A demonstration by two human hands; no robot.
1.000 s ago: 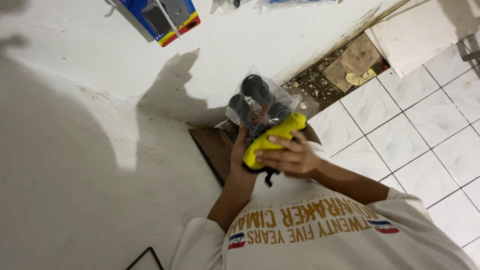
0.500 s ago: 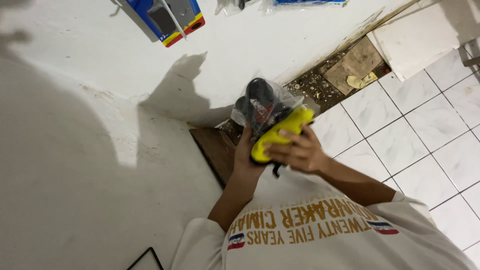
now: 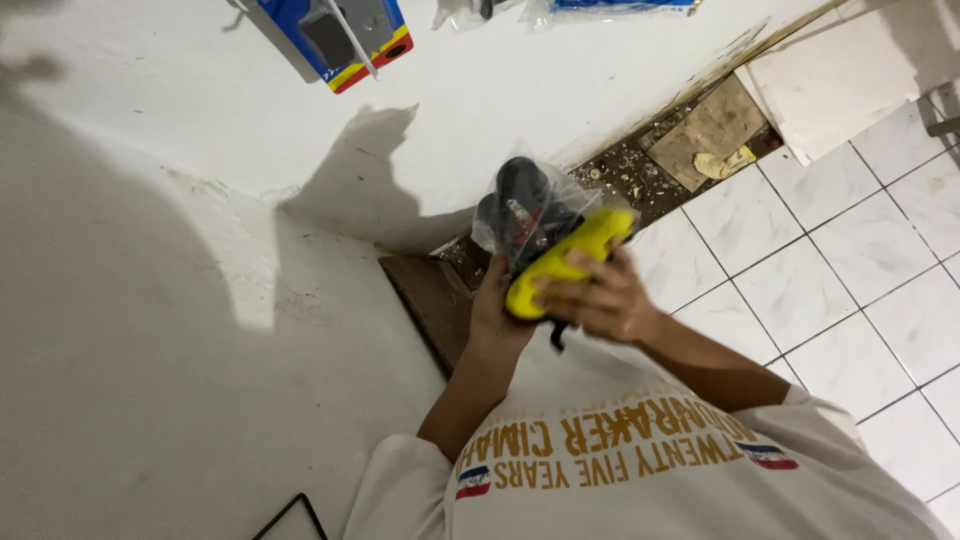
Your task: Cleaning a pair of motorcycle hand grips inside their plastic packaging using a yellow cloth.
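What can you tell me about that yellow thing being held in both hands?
The yellow object looks like smooth, glossy plastic, elongated and slightly curved. It lies tilted, its upper end toward the tiled floor. A dark part sits above it inside a crinkled clear plastic bag, and a short black piece hangs below. The left hand supports it from behind; the right hand wraps its front. Its exact kind cannot be told.

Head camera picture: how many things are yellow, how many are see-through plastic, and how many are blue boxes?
Yellow: 1, the yellow tool held by both the left hand and the right hand.
Clear plastic: 1, the plastic bag over its dark end.
Blue: 1, the blue box.
Total: 3.
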